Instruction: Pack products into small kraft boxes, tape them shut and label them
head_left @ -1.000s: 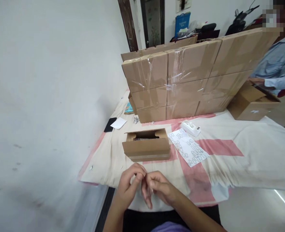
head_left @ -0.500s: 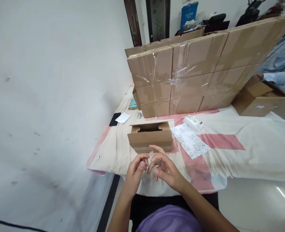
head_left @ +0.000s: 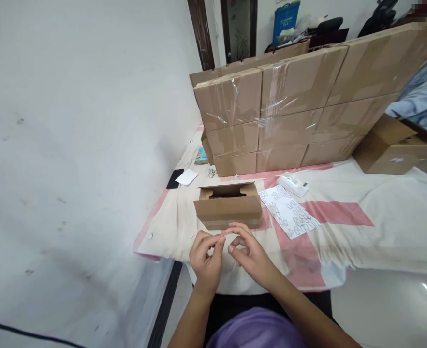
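Observation:
My left hand [head_left: 206, 256] is closed in a pinch, thumb against forefinger. Whatever lies between those fingertips is too small to make out. My right hand [head_left: 247, 251] reaches its forefinger to the tip of that pinch, while its thumb stays apart and the other fingers curl loosely. Just beyond both hands stands a small cardboard box [head_left: 228, 212], its top open and its front flap hanging toward me. Right of the box lies a white sheet [head_left: 289, 212] covered with small outlined shapes. At its far end sits a white tape dispenser [head_left: 293, 184].
Taped cardboard boxes [head_left: 289, 106] form a tall wall behind. An open carton [head_left: 390, 150] stands at the right, beside a person's light blue sleeve [head_left: 421, 96]. On the cloth [head_left: 344, 241] at left lie a black flat object [head_left: 174, 179], white paper [head_left: 186, 177] and small clips [head_left: 212, 172].
My left fingers have closed into a pinch and met my right forefinger. A faint translucent bit between the hands no longer shows. The other person's hand has left the carton.

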The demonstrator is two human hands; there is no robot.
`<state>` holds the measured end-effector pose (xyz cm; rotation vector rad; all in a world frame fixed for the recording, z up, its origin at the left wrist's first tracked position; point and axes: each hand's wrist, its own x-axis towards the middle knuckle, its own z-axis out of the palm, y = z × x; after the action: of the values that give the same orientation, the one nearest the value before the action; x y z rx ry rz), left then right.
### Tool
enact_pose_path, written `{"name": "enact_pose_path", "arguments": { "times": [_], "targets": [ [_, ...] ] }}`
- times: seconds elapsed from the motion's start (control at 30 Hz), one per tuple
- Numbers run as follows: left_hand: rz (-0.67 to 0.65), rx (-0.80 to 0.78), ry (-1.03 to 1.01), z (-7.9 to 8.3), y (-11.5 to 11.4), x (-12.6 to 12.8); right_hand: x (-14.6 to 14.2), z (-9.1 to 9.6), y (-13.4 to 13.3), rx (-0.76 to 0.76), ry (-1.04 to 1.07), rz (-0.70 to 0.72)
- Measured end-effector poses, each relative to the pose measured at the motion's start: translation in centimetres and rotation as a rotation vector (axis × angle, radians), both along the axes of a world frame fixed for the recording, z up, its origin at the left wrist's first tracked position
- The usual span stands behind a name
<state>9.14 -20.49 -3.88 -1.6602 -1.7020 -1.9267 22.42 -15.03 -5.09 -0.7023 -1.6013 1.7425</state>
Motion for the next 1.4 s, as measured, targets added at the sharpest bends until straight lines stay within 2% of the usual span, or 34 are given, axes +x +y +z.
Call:
{"name": "enact_pose_path", "arguments": {
  "times": [0.1, 0.17, 0.2, 0.27, 0.33, 0.37, 0.43, 0.57, 0.7, 0.83, 0.93, 1.13, 1.4],
  "targets": [
    [0.033, 0.13, -0.046, -0.2, -0.1, -0.2, 0.7, 0.8, 0.4, -0.01, -0.09, -0.004],
    [0.002, 0.229, -0.124, 0.2, 0.1, -1.1, 1.6, 1.8, 1.3, 0.098, -0.141, -0.121],
    [-0.039, 0.246, -0.16, 0.5, 0.3, -1.8, 2.0, 2.6, 1.9, 0.236, -0.151, -0.218],
    [-0.136, 0.171, -0.198, 1.4, 1.1, -3.3, 2.5, 4.4, 3.5, 0.639, -0.18, -0.375],
    [-0.205, -0.003, -0.209, 2.4, 2.3, -4.5, 1.8, 6.3, 5.7, 1.031, -0.311, -0.395],
    [-0.228, -0.098, -0.207, 2.9, 3.1, -5.0, 1.1, 6.9, 7.0, 1.157, -0.424, -0.376],
    [-0.274, -0.27, -0.187, 3.9, 4.8, -5.6, -0.7, 7.3, 9.5, 1.271, -0.657, -0.318],
    [-0.366, -0.486, -0.119, 5.8, 7.8, -6.5, -3.4, 5.0, 12.5, 1.253, -0.926, -0.19],
    [-0.403, -0.638, -0.055, 6.9, 10.3, -8.0, -3.1, 3.1, 12.4, 1.187, -0.956, -0.123],
    [-0.429, -0.785, -0.039, 6.6, 12.7, -9.2, -2.7, 3.3, 12.1, 1.137, -0.952, -0.098],
    [-0.41, -0.813, -0.056, 5.8, 13.9, -9.6, -2.7, 3.6, 12.1, 1.127, -0.942, -0.099],
    [-0.347, -0.798, -0.066, 4.3, 14.2, -9.6, -2.7, 3.6, 11.9, 1.129, -0.947, -0.113],
    [-0.334, -0.824, 0.128, 4.0, 13.3, -9.3, -2.6, 3.2, 11.9, 1.182, -0.918, -0.153]
  ]
}}
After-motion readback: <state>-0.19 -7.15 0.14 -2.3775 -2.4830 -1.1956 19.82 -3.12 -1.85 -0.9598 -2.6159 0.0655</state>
